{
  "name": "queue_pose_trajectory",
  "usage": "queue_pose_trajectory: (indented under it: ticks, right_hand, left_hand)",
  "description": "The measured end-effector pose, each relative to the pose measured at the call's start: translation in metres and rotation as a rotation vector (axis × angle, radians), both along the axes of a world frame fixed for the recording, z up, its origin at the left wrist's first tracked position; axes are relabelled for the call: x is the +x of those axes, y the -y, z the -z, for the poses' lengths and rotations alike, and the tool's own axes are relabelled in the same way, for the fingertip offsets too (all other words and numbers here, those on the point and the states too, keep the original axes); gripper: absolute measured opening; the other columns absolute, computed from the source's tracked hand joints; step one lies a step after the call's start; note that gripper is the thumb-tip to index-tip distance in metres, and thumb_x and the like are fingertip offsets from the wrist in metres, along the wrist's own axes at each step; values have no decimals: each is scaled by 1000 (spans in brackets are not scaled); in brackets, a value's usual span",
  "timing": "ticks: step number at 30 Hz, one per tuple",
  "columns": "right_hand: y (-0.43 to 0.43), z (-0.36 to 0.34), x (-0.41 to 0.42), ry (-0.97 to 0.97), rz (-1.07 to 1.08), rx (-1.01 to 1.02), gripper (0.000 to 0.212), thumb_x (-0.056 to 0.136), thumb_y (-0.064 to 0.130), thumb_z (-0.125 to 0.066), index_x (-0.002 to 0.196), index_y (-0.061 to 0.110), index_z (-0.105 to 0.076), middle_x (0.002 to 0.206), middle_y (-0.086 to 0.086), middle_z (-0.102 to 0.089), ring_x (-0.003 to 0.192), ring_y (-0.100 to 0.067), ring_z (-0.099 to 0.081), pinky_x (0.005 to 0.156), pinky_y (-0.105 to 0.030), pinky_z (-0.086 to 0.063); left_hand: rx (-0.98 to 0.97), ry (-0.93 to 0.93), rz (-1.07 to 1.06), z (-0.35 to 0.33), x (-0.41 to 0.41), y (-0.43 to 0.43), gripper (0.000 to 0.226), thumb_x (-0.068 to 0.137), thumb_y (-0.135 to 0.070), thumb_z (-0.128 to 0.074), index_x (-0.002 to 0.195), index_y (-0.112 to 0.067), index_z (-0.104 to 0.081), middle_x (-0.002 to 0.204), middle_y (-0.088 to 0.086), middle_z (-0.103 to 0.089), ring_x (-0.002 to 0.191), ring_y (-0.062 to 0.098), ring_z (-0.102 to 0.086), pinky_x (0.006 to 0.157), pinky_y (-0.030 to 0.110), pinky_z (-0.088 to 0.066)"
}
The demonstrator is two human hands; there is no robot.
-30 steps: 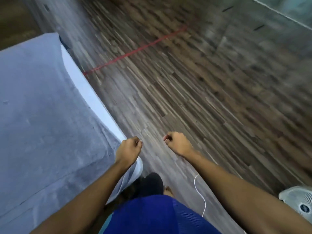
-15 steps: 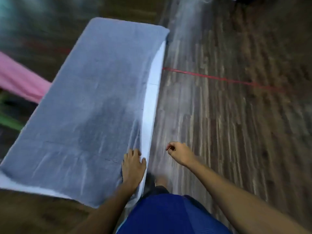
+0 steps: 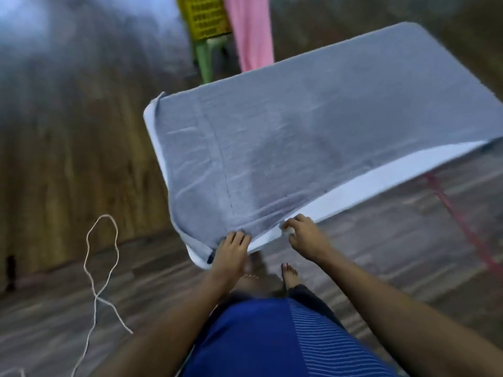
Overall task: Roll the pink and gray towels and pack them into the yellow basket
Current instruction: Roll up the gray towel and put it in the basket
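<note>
L hand (image 3: pixel 232 248), R hand (image 3: pixel 302 235) at gray towel (image 3: pixel 299 131) edge.

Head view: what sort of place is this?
Probably an indoor room, home or studio unclear: wood-look plank floor, a white table under the gray towel, and a yellow basket beside a hanging pink towel.
</note>
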State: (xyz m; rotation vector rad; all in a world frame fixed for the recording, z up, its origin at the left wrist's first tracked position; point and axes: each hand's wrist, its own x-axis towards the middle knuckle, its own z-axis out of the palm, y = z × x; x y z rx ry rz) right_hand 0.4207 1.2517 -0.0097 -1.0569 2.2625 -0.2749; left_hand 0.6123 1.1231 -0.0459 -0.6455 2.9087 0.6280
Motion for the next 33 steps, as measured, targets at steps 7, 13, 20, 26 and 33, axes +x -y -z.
queue_pose_trajectory:
  ticks: [7,13,20,26,33]
  right_hand:
    - [-15,10,-62,-226,-394,80,60,83,16,-60,139,23,-41,146,-4,-35,133,-29,-33,101,-43,-35]
    - [-17,18,-99,-287,-466,-36,60,77,25,-74,132,24,-51,137,-2,-47,127,-27,-42,102,-41,-36]
    - [-25,28,-101,-289,-477,-193,23,85,13,-66,107,15,-67,111,-4,-66,103,-30,-57,85,-41,-48]
    - [-54,35,-80,-193,-450,-207,21,83,10,-62,101,19,-68,104,-1,-68,96,-25,-64,81,-38,-51]
    - [-71,37,-87,9,-341,-53,25,87,17,-56,108,22,-68,112,0,-69,103,-23,-64,86,-35,-49]
  left_hand:
    - [-8,38,-221,-7,-5,-33,43,64,4,-68,105,-11,-67,103,7,-66,94,31,-62,76,40,-55]
    - [1,-10,-282,-9,-2,-50,35,64,8,-61,94,-10,-63,100,9,-64,88,32,-60,77,40,-51]
    - [6,-48,-332,-10,12,-54,30,72,7,-63,91,-15,-55,93,3,-57,85,27,-53,74,38,-47]
    - [-28,-1,-395,-8,20,-53,29,74,5,-64,93,-16,-58,93,4,-59,85,27,-53,71,38,-46]
    - [-64,98,-453,-1,11,-65,24,73,-1,-66,92,-16,-63,90,2,-60,85,26,-57,74,40,-46]
